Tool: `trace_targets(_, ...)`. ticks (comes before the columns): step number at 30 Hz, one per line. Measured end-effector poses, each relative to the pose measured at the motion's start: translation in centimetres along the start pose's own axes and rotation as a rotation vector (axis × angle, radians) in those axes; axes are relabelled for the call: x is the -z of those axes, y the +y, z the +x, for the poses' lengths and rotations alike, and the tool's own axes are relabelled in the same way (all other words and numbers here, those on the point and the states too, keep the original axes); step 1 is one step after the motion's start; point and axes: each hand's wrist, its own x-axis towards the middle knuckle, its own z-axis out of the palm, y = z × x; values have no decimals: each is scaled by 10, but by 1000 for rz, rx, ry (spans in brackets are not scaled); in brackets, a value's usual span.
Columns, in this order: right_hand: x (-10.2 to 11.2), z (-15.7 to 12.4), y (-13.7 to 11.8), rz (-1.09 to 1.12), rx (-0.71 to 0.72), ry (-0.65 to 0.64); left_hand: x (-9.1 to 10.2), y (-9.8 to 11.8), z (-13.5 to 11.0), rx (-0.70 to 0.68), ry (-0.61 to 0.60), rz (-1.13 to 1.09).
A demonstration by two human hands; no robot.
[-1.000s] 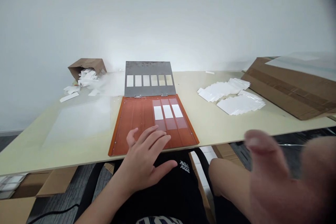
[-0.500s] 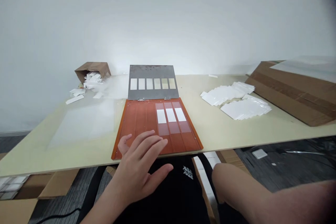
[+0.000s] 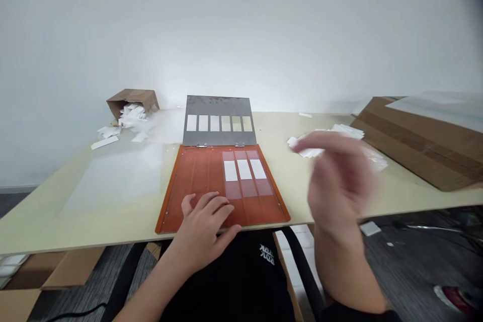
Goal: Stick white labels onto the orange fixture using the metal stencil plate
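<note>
Left hand [image 3: 206, 221] flat on near edge of orange board [image 3: 196, 173] at worktop [image 3: 94, 221] front, grip slack, fingers spread, holding nothing. Right hand [image 3: 339, 181] raised near white packets [image 3: 349, 132], motion-blurred; grip unreadable.

Left hand [image 3: 204, 221] on board [image 3: 196, 181] near edge; metal plate [image 3: 219, 121] behind; pouches [image 3: 339, 133] right, box [image 3: 132, 99] far left.

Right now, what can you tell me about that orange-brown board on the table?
The orange-brown board lies flat on the table, at its near edge, rigid-looking and grooved into lengthwise lanes. Three white strips sit side by side in its right lanes. A grey windowed plate joins its far edge by hinges. The left hand rests open on its near end.
</note>
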Motion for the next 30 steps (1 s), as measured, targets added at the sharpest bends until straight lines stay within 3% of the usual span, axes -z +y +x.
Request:
trace_targets(2,-25,15,23,5,-2,-172,-4,0,2,6,-15,6)
trace_targets(4,-53,25,51,-52,2,-431,-7,1,4,3,-18,18)
trace_targets(7,-91,29,90,-171,38,-611,-11,1,7,7,-31,31)
trace_targets(12,-113,20,114,-205,48,-678,-12,3,10,33,-71,14)
trace_targets(23,-113,18,119,-192,10,-695,-17,3,14,62,-104,23)
trace_targets(30,-109,20,116,-188,-21,-718,-20,2,31,133,-106,143)
